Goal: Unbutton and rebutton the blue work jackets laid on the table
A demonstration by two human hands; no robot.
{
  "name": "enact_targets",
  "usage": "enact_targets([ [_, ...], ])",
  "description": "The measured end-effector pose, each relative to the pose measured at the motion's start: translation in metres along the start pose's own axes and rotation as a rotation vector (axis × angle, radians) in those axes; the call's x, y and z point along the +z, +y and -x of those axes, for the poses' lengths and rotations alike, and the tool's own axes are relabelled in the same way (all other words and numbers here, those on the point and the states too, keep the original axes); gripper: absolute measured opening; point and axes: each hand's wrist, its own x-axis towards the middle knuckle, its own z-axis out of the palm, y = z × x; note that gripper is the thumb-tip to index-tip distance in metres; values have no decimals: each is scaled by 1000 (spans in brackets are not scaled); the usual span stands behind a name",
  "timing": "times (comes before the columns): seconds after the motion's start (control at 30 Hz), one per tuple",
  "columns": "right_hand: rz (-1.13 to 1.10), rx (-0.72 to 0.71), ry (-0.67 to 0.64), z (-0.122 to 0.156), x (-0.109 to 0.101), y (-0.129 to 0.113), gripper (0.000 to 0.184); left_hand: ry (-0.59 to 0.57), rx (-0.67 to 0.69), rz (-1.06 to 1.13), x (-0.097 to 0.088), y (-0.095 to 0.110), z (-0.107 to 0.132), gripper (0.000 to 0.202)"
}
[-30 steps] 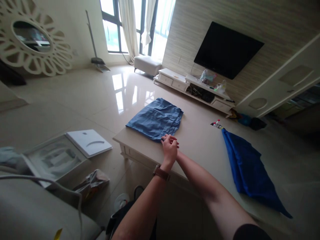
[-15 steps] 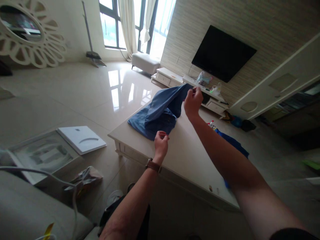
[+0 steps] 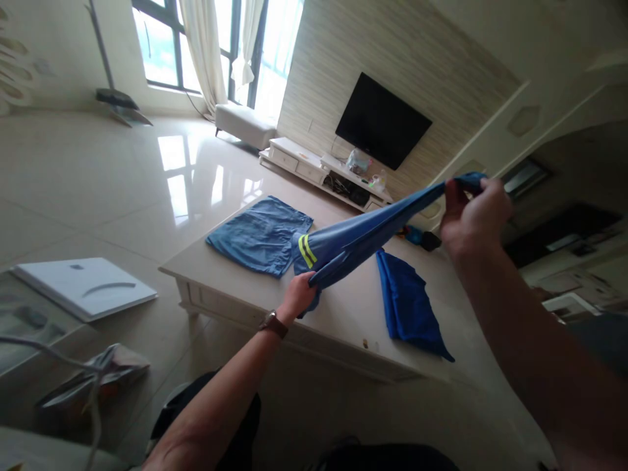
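A blue garment (image 3: pixel 363 235) with yellow-green stripes is stretched over the white table (image 3: pixel 338 320). My left hand (image 3: pixel 298 296) is closed on its lower edge, near the stripes and the table's front side. Up at the right, my right hand (image 3: pixel 473 212) is closed on the other end, lifted above the table. To the left, blue cloth (image 3: pixel 258 235) lies flat on the tabletop, its right part wrinkled. Whether it is joined to the stretched garment I cannot tell. A darker blue folded cloth (image 3: pixel 415 304) lies at the right of the table.
A white box lid (image 3: pixel 88 284) and a crumpled bag (image 3: pixel 105 379) are on the floor at left, by a grey cable (image 3: pixel 95 405). Beyond the table stand a low TV cabinet (image 3: pixel 299 167), a wall television (image 3: pixel 383 121) and a white bench (image 3: pixel 245 124).
My right hand has swung to the right, drawing the cloth out long and bringing the stripes into view. My left hand has closed on its edge. The view has turned rightward.
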Motion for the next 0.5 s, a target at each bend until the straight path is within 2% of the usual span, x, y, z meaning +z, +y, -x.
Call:
enact_targets([
  [0.07,4,72,190,4,-54,-16,25,-3,-38,-99,-14,13,11,30],
  [0.17,59,144,406,12,-132,-40,27,148,-45,-264,-47,45,28,42],
  [0.23,107,204,454,18,-183,-59,25,243,13,-305,-76,75,37,46],
  [0.3,155,271,431,23,-231,-80,22,285,113,-252,-107,110,48,48],
  [0.33,179,290,395,26,-254,-92,20,252,163,-192,-124,128,55,45],
  [0.4,219,283,330,32,-295,-117,18,57,237,-71,-158,163,72,35],
  [0.47,229,270,275,41,-326,-139,16,-142,235,-24,-189,190,93,30],
  [0.5,233,294,255,46,-338,-147,16,-183,209,-27,-202,201,103,32],
])
